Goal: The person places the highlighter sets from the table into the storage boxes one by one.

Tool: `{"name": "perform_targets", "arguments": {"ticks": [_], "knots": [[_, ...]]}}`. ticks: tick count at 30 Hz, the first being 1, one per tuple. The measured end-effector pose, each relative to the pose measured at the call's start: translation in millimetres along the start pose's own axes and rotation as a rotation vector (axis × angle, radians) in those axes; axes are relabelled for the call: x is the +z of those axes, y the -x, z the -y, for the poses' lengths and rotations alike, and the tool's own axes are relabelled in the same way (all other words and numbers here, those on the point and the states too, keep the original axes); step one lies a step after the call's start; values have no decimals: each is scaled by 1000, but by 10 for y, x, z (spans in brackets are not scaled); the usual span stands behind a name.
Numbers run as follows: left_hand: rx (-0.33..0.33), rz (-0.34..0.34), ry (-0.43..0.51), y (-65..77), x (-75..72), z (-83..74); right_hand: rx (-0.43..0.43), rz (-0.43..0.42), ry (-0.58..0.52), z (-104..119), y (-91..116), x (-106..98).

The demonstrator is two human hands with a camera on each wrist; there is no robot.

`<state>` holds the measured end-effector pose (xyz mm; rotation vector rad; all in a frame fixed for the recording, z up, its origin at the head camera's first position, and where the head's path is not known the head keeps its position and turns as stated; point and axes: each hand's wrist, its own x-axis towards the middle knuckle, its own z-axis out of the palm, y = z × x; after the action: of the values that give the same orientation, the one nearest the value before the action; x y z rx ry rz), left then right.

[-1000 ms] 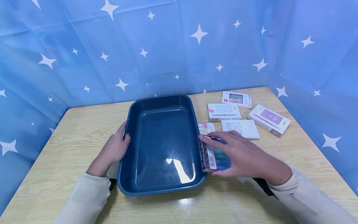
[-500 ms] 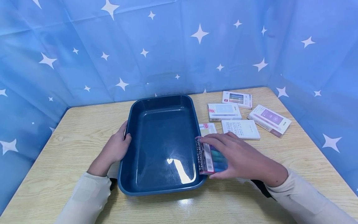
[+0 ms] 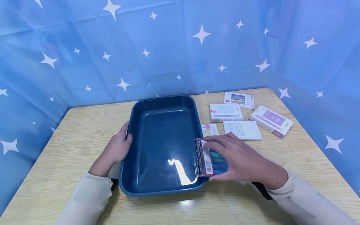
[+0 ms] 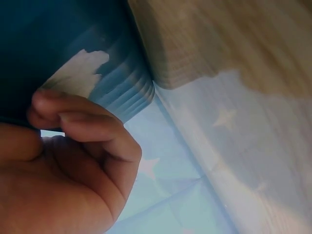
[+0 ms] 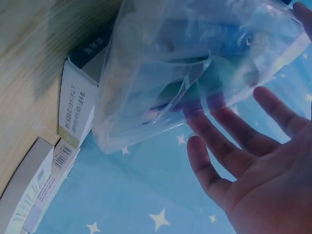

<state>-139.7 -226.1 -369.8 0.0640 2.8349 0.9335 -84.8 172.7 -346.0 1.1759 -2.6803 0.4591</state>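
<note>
Three sides of a wooden table (image 3: 73, 147) face starry cloth (image 3: 166, 56); left hand (image 3: 118, 148) grips tray (image 3: 164, 137), right hand (image 3: 239, 157) holds pack (image 3: 204, 159).

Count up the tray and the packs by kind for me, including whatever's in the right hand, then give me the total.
Dark blue tray: 1
Clear pack with coloured contents, in the right hand: 1
Mostly white packs on the table: 5, one partly hidden
Total: 7
</note>
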Motion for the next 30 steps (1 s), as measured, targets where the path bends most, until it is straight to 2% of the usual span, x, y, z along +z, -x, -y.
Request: {"name": "perform_targets", "arguments": {"ticks": [8,19,30], "knots": [[-2,5,13,3,4,-14,-2,-10,-23,12,3,20],[4,7,20,13,41,-25,48,65,-48,61,-14,24],[-2,-2,15,18,20,-26,78,135,-52,121,-146,31]]}}
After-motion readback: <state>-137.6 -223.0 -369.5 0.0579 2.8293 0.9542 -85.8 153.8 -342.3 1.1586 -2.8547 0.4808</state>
